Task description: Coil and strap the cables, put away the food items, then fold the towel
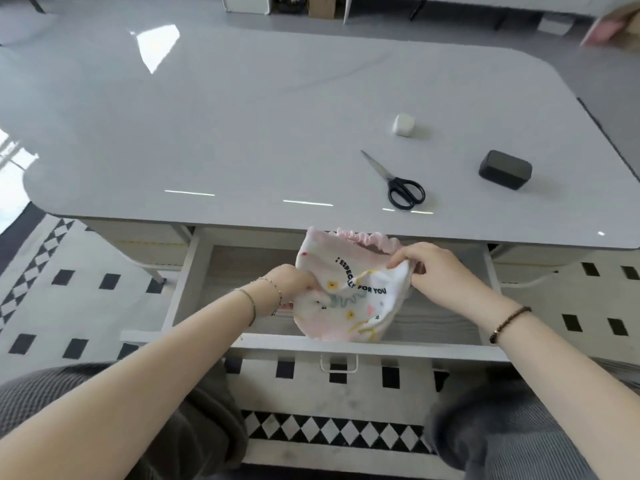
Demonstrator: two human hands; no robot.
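A white and pink cloth pouch (349,296) with small coloured prints, the words "especially for you" and a frilled pink rim hangs over the open drawer (346,349) under the table. My left hand (294,282) grips its left edge. At the upper right edge, near the frill, my right hand (429,268) pinches the cloth. What lies inside the pouch is hidden.
On the glossy grey table (242,133) lie black-handled scissors (398,183), a small white block (403,124) and a dark grey box (505,169). The drawer's wooden bottom (242,268) shows left of the pouch. My knees sit below, over a black-and-white patterned rug (69,282).
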